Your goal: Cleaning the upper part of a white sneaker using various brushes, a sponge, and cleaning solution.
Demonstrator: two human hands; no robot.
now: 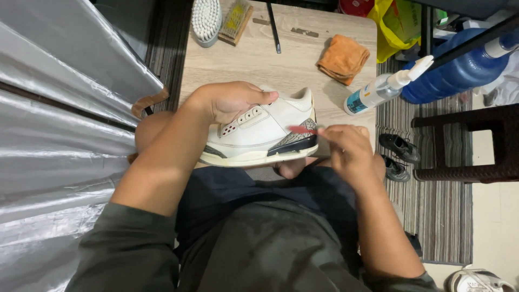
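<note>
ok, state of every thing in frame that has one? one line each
left hand: gripping the sneaker's collar
right hand: pinching a small red tool, tip at the heel
sneaker: white, lying on its side, held over the lap
red tool: held, touching the sneaker's grey heel panel
spray bottle: lying on its side at the table edge
orange cloth: crumpled on the table
white brush: resting on the table, unused

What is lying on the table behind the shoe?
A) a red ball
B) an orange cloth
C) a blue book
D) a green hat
B: a crumpled orange cloth lies on the table beyond the white shoe, which the left hand holds while the right hand holds a small red tool at its heel.
</note>
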